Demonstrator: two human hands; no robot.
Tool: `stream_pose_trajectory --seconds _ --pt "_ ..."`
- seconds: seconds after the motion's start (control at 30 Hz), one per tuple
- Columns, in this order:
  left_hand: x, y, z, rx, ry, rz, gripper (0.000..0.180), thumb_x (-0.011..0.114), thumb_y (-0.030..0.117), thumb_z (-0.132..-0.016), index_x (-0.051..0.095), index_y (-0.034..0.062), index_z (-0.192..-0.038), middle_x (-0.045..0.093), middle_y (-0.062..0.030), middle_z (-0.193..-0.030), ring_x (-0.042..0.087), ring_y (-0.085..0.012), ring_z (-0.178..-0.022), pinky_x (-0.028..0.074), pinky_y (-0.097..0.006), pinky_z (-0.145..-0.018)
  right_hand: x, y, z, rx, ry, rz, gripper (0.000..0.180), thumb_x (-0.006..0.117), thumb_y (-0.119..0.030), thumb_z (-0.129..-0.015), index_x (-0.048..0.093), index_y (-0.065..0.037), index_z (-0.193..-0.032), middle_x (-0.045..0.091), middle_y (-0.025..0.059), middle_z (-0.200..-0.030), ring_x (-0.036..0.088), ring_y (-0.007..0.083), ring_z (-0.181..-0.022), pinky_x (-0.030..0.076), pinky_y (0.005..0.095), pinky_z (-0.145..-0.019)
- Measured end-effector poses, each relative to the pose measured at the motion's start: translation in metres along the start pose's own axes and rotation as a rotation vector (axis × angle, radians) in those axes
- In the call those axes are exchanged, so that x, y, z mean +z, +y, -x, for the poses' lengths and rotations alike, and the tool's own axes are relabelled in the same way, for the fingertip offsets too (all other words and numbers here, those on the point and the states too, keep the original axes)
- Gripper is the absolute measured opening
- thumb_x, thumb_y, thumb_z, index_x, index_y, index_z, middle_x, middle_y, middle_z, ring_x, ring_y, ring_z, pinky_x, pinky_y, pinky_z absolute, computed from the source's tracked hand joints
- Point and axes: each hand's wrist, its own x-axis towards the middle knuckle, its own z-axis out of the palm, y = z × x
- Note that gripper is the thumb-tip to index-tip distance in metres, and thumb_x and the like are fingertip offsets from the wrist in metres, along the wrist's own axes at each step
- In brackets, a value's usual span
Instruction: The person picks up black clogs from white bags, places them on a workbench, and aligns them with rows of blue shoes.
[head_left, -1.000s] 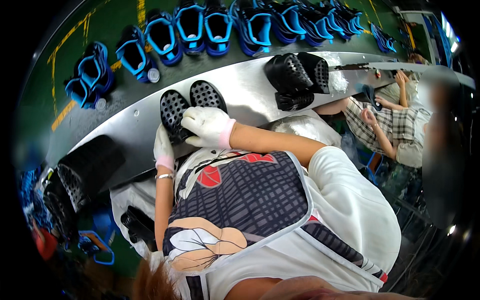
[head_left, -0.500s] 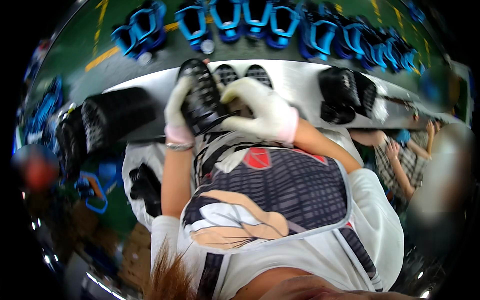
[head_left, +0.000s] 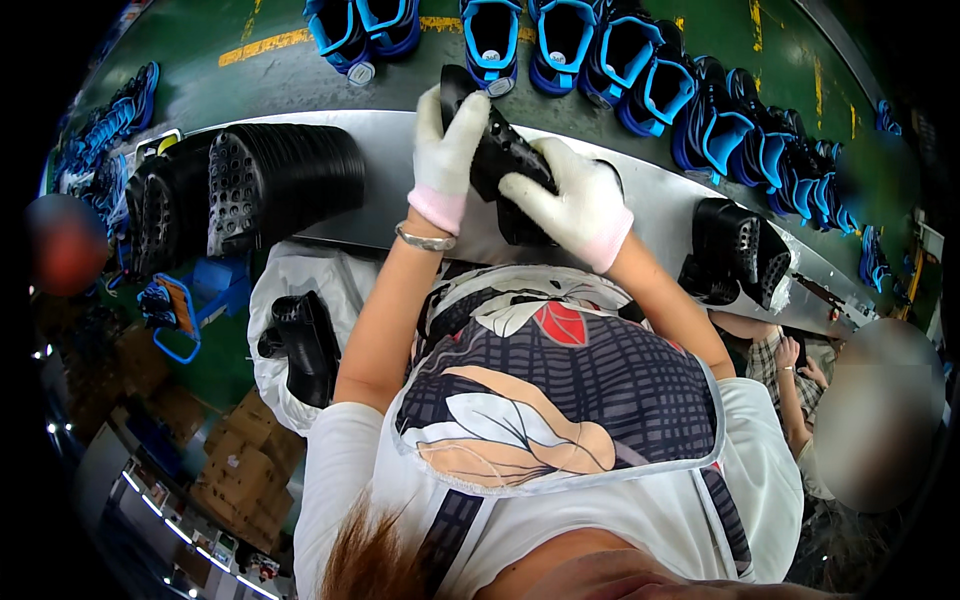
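Observation:
Over the metal bench, both of my gloved hands hold one black shoe sole [head_left: 508, 158], slanting from upper left to lower right. My left hand [head_left: 447, 140] is closed round its upper left end. My right hand [head_left: 578, 200] grips the lower right end with the thumb near the side facing me. Just under it, another black sole [head_left: 522, 226] is partly hidden by the held one and my right hand. The edge of a further dark piece [head_left: 610, 178] shows behind my right hand.
Nested black soles [head_left: 290, 185] lie at the bench's left, with a smaller pile [head_left: 738, 240] at the right. Black-and-blue shoes [head_left: 560, 45] line up beyond the metal bench [head_left: 400, 150]. Black soles [head_left: 308, 345] rest on white cloth at my left. A co-worker [head_left: 800, 380] sits at right.
The held sole has turned from nearly upright with its tread showing to a slant. My right hand has come onto its lower end. The whole view has shifted.

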Motion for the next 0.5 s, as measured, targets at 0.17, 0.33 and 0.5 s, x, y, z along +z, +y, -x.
stream_pose_trajectory --seconds 0.17,0.33,0.5 --pt "-0.021 -0.011 -0.045 -0.026 -0.015 -0.466 0.038 0.058 0.030 -0.093 0.058 -0.0007 -0.116 0.059 -0.0099 -0.108 0.061 -0.0157 -0.079 0.050 -0.027 -0.075 -0.008 0.023 -0.057 -0.040 0.053 0.397 0.047 0.059 -0.047 -0.083 0.057 -0.001 -0.094 0.066 0.0226 -0.085 0.064 0.0398 -0.081 0.051 0.0456 -0.073" --pt "-0.043 -0.052 -0.093 0.485 -0.212 -0.967 0.042 0.062 0.020 -0.083 0.058 0.0068 -0.122 0.052 -0.0181 -0.129 0.054 -0.0347 -0.114 0.046 -0.037 -0.095 -0.032 0.024 -0.132 0.101 -0.120 0.549 0.052 0.058 -0.049 -0.082 0.064 0.003 -0.090 0.066 0.0244 -0.085 0.065 0.0391 -0.085 0.052 0.0438 -0.078" --pt "-0.038 -0.058 -0.130 0.384 -0.331 -1.216 0.032 0.064 0.017 -0.081 0.061 0.0109 -0.113 0.056 -0.0112 -0.118 0.055 -0.0332 -0.106 0.049 -0.041 -0.087 -0.030 0.001 -0.195 0.134 -0.229 0.855 0.046 0.054 -0.040 -0.085 0.068 0.000 -0.101 0.068 0.0225 -0.097 0.066 0.0355 -0.094 0.053 0.0422 -0.083"
